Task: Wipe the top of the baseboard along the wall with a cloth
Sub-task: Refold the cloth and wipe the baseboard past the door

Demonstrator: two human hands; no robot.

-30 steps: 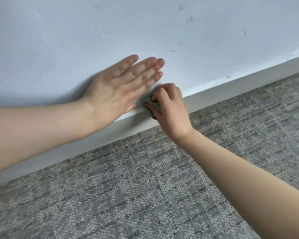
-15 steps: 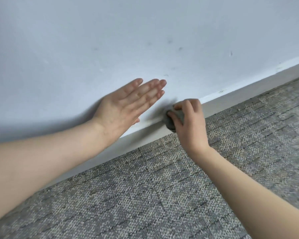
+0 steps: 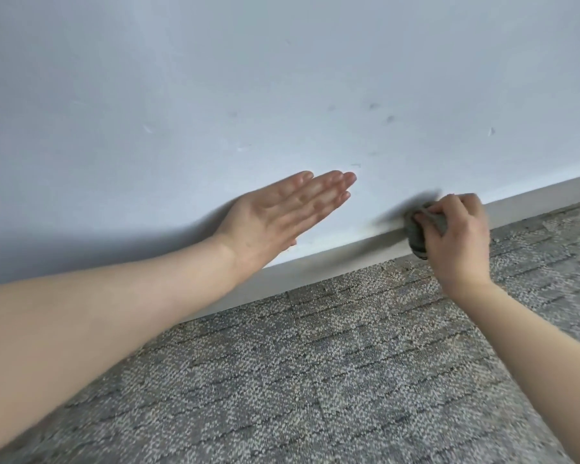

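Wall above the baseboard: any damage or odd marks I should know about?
Yes, minor. The wall has a few dark smudges above the cloth and a pale chip in the paint further right. The baseboard itself looks intact, though the right hand hides a part.

This looks like an indoor room of the office kind, seen at floor level. A pale blue-white painted wall (image 3: 282, 78) with small dark scuff marks (image 3: 374, 106) meets a plain low grey-white baseboard (image 3: 332, 259). Below it lies hard-wearing grey loop-pile carpet (image 3: 315, 380), laid in square tiles with alternating line patterns.
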